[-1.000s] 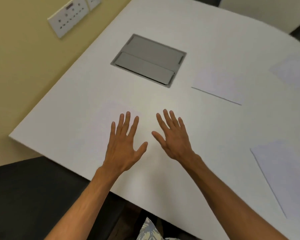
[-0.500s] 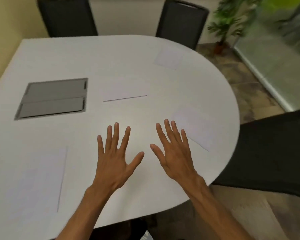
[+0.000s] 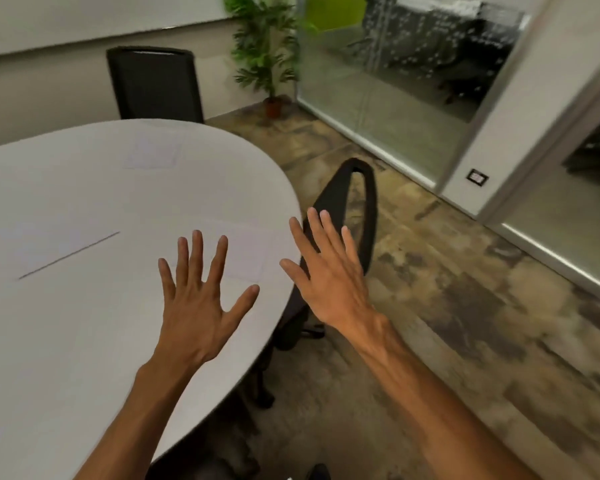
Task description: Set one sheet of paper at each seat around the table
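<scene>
Three white sheets lie flat on the white rounded table [image 3: 84, 341]. One sheet [image 3: 153, 154] is at the far edge before the black chair [image 3: 155, 84]. A second sheet [image 3: 49, 247] lies toward the middle left. A third sheet [image 3: 246, 251] rests near the right edge, partly under my fingers' outline. My left hand [image 3: 201, 299] hovers over the table, fingers spread, holding nothing. My right hand [image 3: 326, 275] is spread too, past the table's right edge, empty, in front of another black chair [image 3: 364, 209].
A potted plant [image 3: 267, 53] stands in the far corner beside a glass wall [image 3: 395, 81]. A wall socket [image 3: 477, 177] sits low on a pillar at the right. Patterned brown floor [image 3: 465, 323] lies open to the right of the table.
The view has swung to the right: the grey floor box and the sheet at the left edge have left the frame, and the floor and glass wall now show. Both hands stay spread and empty.
</scene>
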A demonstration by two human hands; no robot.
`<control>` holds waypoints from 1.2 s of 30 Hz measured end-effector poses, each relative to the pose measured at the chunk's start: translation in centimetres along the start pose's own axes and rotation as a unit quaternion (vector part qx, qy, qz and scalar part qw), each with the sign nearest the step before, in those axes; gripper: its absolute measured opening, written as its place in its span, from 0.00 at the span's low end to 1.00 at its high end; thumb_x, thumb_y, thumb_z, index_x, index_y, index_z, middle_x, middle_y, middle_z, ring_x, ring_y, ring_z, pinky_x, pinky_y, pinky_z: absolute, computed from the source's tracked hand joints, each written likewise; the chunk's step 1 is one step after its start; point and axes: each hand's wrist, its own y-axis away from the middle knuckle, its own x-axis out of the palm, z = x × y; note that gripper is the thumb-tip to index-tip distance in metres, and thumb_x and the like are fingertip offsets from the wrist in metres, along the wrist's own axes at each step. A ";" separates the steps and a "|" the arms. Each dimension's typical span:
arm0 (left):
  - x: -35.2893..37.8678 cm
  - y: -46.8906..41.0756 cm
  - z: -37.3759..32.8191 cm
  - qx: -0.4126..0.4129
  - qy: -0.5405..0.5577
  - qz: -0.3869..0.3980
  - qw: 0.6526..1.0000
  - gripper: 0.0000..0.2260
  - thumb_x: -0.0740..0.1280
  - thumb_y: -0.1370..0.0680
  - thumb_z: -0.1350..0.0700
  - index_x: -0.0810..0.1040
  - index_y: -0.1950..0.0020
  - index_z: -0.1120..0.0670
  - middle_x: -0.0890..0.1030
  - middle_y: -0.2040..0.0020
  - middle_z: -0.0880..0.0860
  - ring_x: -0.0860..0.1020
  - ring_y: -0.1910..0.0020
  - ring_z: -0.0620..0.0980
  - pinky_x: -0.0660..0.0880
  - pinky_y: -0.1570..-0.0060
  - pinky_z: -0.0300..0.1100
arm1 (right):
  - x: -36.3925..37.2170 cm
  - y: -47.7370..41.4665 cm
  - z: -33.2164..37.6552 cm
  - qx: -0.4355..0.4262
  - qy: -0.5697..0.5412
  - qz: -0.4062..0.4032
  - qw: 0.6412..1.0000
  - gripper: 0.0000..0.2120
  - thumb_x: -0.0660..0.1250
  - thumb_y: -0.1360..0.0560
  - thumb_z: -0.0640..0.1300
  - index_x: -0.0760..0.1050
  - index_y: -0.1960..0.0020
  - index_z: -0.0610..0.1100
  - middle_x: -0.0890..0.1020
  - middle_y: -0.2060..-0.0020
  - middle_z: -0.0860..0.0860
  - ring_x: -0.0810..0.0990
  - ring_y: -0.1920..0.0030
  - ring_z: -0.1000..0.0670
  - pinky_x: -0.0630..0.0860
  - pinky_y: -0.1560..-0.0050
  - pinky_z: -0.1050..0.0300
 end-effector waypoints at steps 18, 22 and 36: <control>10.4 -14.0 -19.9 0.157 0.025 0.051 0.986 0.34 0.45 0.20 0.30 0.41 0.18 0.41 0.35 0.17 0.48 0.32 0.19 0.49 0.37 0.21 0.61 | -4.6 0.2 -23.3 0.134 0.039 -0.023 0.990 0.32 0.47 0.17 0.64 0.40 0.19 0.54 0.39 0.19 0.49 0.36 0.20 0.47 0.46 0.22 0.35; 13.5 -20.0 -22.5 0.151 0.035 0.048 0.987 0.36 0.43 0.22 0.28 0.40 0.18 0.42 0.36 0.17 0.49 0.33 0.19 0.50 0.35 0.21 0.59 | -3.6 -4.1 -28.5 0.130 0.041 -0.011 0.991 0.33 0.47 0.17 0.64 0.38 0.19 0.54 0.37 0.19 0.49 0.35 0.20 0.47 0.44 0.22 0.36; 21.7 -40.7 -26.4 0.060 -0.024 -0.003 0.998 0.36 0.44 0.20 0.29 0.45 0.17 0.45 0.40 0.16 0.53 0.37 0.18 0.54 0.43 0.22 0.66 | -1.4 -24.1 -42.8 0.073 0.019 0.042 0.996 0.32 0.46 0.17 0.65 0.35 0.20 0.57 0.35 0.20 0.51 0.32 0.21 0.49 0.43 0.21 0.37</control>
